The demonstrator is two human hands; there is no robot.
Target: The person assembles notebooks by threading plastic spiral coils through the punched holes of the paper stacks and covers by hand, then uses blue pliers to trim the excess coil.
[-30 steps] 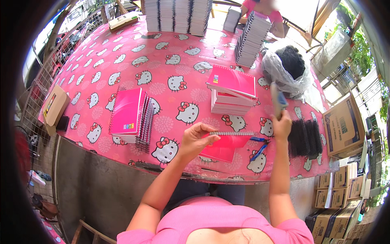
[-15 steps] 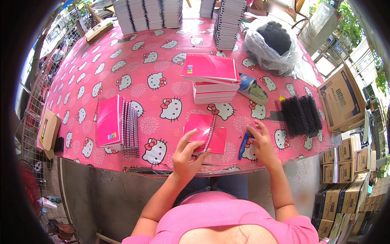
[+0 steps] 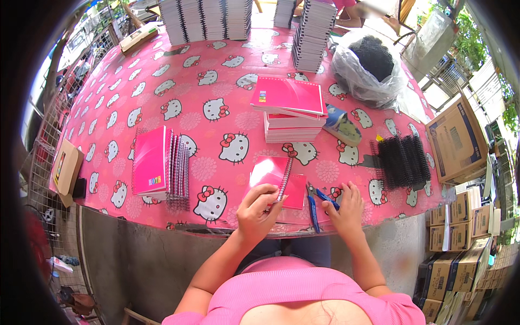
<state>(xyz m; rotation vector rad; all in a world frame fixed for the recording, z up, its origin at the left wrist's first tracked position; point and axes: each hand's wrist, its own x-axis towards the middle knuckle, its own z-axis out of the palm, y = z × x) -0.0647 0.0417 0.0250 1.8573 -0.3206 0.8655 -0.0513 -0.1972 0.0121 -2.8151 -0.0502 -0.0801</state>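
Note:
My left hand (image 3: 257, 214) has its thumb and fingers closed on the lower end of the spiral edge of a small pink notebook (image 3: 265, 172). Another pink cover (image 3: 294, 194) shows partly beneath that notebook. Blue-handled cutters (image 3: 312, 210) lie on the table with their handles spread apart. Against the right handle rests the thumb of my right hand (image 3: 346, 210), whose other fingers stretch forward over the tabletop. Left of my hands, a stack of spiral-bound pink notebooks (image 3: 150, 162) lies with its coils showing. Farther off is a taller pile of pink notebooks (image 3: 287, 97).
Black spiral coils (image 3: 403, 161) lie on the right of the pink patterned table (image 3: 189, 114). A plastic bag of black coils (image 3: 371, 65) and a blue patterned pouch (image 3: 342, 124) sit beyond. Bound book stacks (image 3: 206, 20) stand at the back; cardboard boxes (image 3: 455, 135) line the right.
The cutters have gone from closed under my right hand to lying with handles apart. My right hand has shifted down, and my left fingers have closed in on the notebook's coil end.

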